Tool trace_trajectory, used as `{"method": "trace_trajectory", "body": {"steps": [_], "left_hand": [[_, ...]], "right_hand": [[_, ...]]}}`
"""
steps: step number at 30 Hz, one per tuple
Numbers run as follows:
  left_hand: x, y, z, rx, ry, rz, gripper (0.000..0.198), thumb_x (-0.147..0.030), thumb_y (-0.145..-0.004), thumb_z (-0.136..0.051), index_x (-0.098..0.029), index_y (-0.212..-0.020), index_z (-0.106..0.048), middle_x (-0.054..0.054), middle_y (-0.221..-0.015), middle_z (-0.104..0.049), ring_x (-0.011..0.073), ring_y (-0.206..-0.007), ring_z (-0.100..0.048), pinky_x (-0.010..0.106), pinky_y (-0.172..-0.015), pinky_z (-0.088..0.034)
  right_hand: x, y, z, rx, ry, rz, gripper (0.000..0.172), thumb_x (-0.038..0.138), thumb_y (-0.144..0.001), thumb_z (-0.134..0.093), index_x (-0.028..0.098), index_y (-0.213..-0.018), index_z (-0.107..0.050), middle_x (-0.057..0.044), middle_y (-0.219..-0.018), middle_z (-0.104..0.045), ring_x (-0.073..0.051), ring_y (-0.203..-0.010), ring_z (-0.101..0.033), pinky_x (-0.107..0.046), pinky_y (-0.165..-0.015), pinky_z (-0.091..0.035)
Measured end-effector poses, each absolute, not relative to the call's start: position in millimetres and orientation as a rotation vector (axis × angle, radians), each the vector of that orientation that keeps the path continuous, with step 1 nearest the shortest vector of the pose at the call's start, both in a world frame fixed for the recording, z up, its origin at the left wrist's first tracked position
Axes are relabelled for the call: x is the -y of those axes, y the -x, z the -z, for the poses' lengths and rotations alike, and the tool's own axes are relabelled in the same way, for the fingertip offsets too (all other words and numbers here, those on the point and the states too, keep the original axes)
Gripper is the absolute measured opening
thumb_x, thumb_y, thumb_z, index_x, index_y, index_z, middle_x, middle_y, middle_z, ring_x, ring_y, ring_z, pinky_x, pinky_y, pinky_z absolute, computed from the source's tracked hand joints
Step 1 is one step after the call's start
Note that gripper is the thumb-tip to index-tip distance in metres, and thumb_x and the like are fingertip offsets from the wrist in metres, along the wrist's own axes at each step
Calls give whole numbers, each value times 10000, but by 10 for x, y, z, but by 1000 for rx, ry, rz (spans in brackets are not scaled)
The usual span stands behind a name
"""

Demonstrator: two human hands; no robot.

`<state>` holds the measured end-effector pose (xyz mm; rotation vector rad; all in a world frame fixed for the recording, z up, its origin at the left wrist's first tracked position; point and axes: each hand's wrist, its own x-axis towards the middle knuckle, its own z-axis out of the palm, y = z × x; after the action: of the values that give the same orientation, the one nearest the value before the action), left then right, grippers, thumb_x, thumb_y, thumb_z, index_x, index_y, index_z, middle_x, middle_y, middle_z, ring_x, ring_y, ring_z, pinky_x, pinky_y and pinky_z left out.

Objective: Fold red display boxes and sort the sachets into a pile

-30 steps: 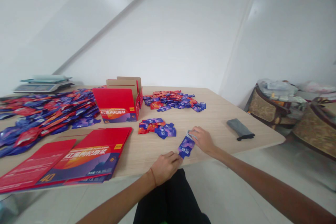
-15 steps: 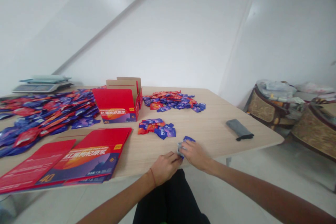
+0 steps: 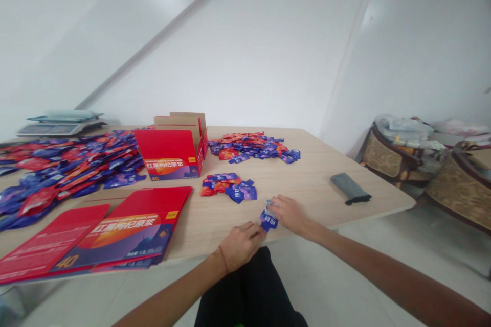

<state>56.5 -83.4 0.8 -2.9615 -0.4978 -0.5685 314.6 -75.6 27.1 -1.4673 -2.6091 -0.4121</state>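
Observation:
At the table's near edge lies a blue-purple sachet (image 3: pixel 269 221) with white characters on its face. My left hand (image 3: pixel 243 243) is closed, its fingertips pinching the sachet's lower left edge. My right hand (image 3: pixel 288 213) is curled over the sachet's upper end, with a small light-grey cloth-like piece (image 3: pixel 269 206) under its fingers; its exact kind is hard to make out. Just beyond my hands is a small group of red and blue sachets (image 3: pixel 242 192). Farther back lies a larger heap of sachets (image 3: pixel 264 148).
Flat red cartons (image 3: pixel 134 225) lie at the front left, with an upright open carton (image 3: pixel 169 156) behind them. A big sachet pile (image 3: pixel 76 163) spreads leftward near a scale (image 3: pixel 63 126). A grey folded pouch-like item (image 3: pixel 350 188) lies right; patterned chairs (image 3: pixel 387 158) stand beyond.
My right hand has moved slightly up and away with the grey piece, uncovering the sachet's printed face. My left hand has stayed at the lower edge.

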Motion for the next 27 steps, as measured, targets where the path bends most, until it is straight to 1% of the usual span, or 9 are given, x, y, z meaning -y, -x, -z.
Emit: {"method": "trace_trajectory", "body": {"steps": [6, 12, 16, 18, 22, 25, 27], "left_hand": [[848, -561, -37, 521, 2969, 524, 246, -207, -1044, -498, -189, -1265, -603, 80, -1118, -680, 214, -1012, -626, 305, -817, -567], [847, -559, -22, 526, 2970, 555, 242, -221, -1056, -489, -190, -1269, -602, 78, -1128, -683, 208, -1019, -633, 299, -824, -568], [846, -560, -12, 530, 2967, 587, 217, -222, -1051, -509, -203, -1241, -614, 75, -1104, -684, 201, -1016, -638, 283, -795, -564], [848, -559, -17, 526, 2967, 592, 207, -217, -1052, -505, -204, -1224, -621, 76, -1093, -684, 199, -1010, -640, 275, -782, -561], [853, -561, -33, 529, 2970, 597, 201, -215, -1055, -496, -206, -1208, -627, 76, -1100, -685, 198, -1009, -641, 282, -800, -568], [859, -563, -34, 533, 2970, 598, 224, -207, -1048, -502, -207, -1239, -620, 79, -1127, -687, 203, -1026, -642, 292, -820, -581], [866, -559, -33, 532, 2967, 610, 241, -200, -1043, -505, -207, -1256, -619, 83, -1133, -687, 205, -1036, -644, 299, -842, -587]], "right_hand": [[671, -3274, -308, 2586, 1529, 376, 186, 190, -975, -583, 210, -1084, -733, -73, -1094, -686, -220, -1032, -577, -327, -858, -454], [575, -3434, -318, 2506, 1655, 254, 217, 176, -965, -583, 224, -1104, -742, -64, -1099, -688, -201, -1054, -587, -298, -879, -438], [485, -3540, -376, 2447, 1780, 232, 223, 162, -953, -572, 233, -1061, -753, -58, -1068, -695, -190, -1046, -603, -273, -860, -429], [430, -3630, -435, 2337, 1854, 241, 233, 187, -964, -560, 250, -1065, -760, -52, -1060, -699, -183, -1028, -613, -263, -853, -425], [365, -3992, -544, 2045, 2011, 322, 301, 239, -1001, -496, 273, -1157, -751, -56, -1128, -696, -177, -1028, -623, -258, -840, -421], [430, -4397, -508, 1954, 2173, 374, 305, 231, -991, -498, 249, -1157, -753, -78, -1119, -695, -187, -1011, -624, -261, -824, -414], [523, -4657, -397, 1920, 2263, 387, 309, 221, -985, -496, 228, -1155, -753, -90, -1099, -693, -194, -992, -625, -268, -822, -412]]}}
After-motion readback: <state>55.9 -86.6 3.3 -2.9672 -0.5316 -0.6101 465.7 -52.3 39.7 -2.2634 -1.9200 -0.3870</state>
